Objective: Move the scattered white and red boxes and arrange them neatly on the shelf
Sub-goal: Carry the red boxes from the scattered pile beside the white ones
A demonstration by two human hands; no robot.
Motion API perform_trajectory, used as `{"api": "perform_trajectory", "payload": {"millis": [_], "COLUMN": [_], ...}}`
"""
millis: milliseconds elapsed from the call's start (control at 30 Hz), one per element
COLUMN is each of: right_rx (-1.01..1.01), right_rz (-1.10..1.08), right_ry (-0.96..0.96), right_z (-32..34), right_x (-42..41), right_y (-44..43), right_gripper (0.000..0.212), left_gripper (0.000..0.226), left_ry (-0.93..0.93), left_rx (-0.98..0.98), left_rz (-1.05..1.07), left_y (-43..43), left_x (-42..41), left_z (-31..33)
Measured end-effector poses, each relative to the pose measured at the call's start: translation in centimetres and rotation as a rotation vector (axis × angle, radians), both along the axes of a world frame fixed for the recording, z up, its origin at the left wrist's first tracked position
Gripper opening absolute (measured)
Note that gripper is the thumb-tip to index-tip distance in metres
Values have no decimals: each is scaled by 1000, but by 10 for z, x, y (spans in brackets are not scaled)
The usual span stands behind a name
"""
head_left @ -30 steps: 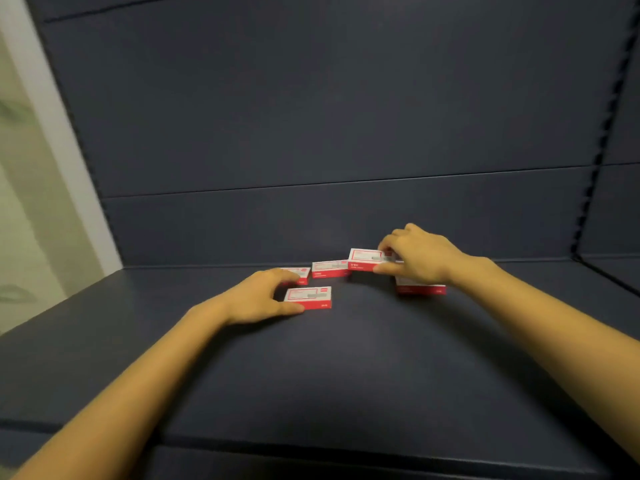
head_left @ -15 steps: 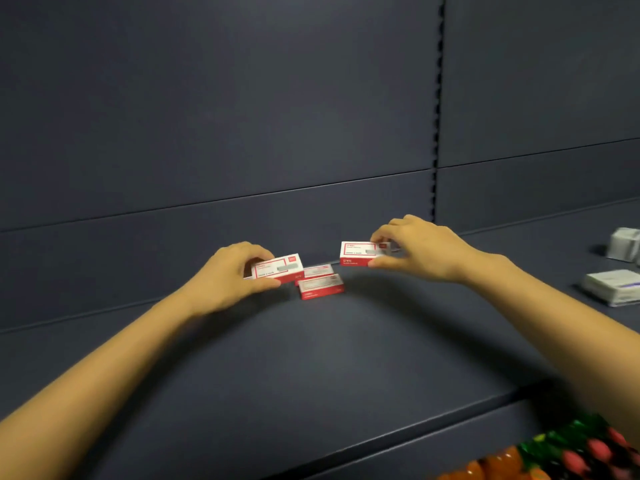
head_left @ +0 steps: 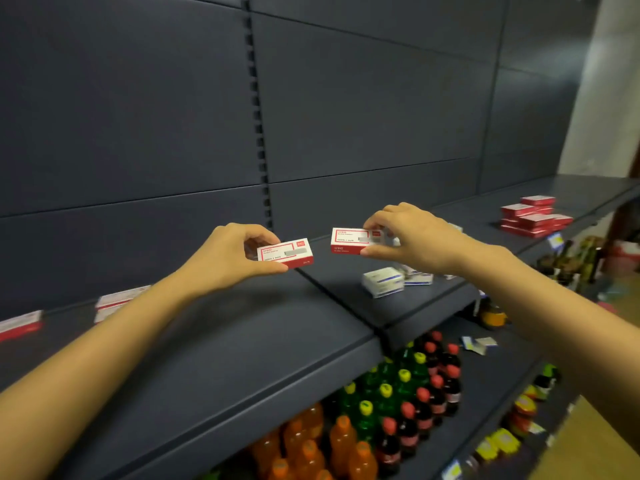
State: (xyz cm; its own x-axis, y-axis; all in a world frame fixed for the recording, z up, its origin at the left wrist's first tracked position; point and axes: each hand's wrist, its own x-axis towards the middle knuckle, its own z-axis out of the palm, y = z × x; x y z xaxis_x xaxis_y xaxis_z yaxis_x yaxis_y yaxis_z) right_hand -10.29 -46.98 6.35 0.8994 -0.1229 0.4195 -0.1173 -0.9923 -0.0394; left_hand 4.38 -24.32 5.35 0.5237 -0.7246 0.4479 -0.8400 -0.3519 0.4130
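Closest and lowest are the bottles [head_left: 381,410]. They are orange, green and dark with red caps, and they stand on a lower level. Above them runs the dark shelf [head_left: 242,341].

The left hand [head_left: 232,261] reaches out over the shelf and holds the left box [head_left: 285,253]. This box is white on top with a red edge. The thumb is on its near edge and the fingers curl over its far edge. The box is held up over the shelf.

The right hand [head_left: 415,240] holds the right box [head_left: 351,239], which is the same kind. It pinches the box's right end, with the thumb below and the fingers on top. This box is up over the shelf too. The two boxes are near each other, with a gap between them.

Under the right hand, some white boxes [head_left: 382,282] lie on the shelf. Off to the left, blurry red and white boxes [head_left: 117,301] lie near the back of the shelf. Far off to the right, a pile [head_left: 531,218] of the same kind sits on the shelf. Behind it all stands the dark wall [head_left: 346,116].
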Motion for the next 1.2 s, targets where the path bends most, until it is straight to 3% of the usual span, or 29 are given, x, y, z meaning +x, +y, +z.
{"api": "perform_trajectory", "payload": {"millis": [267, 633, 1200], "right_rx": [-4, 58, 77], "right_rz": [-79, -202, -295], "right_ry": [34, 80, 113], "right_z": [-5, -25, -38], "right_x": [-94, -176, -160], "right_y": [-125, -271, -507], "right_gripper": [46, 44, 49], "left_gripper": [33, 37, 45], "left_ry": [74, 7, -56], "left_rx": [-72, -18, 97], "left_rz": [-66, -160, -245], "left_y": [-130, -297, -546], "left_x": [-73, -133, -108], "left_z": [-5, -8, -16]}}
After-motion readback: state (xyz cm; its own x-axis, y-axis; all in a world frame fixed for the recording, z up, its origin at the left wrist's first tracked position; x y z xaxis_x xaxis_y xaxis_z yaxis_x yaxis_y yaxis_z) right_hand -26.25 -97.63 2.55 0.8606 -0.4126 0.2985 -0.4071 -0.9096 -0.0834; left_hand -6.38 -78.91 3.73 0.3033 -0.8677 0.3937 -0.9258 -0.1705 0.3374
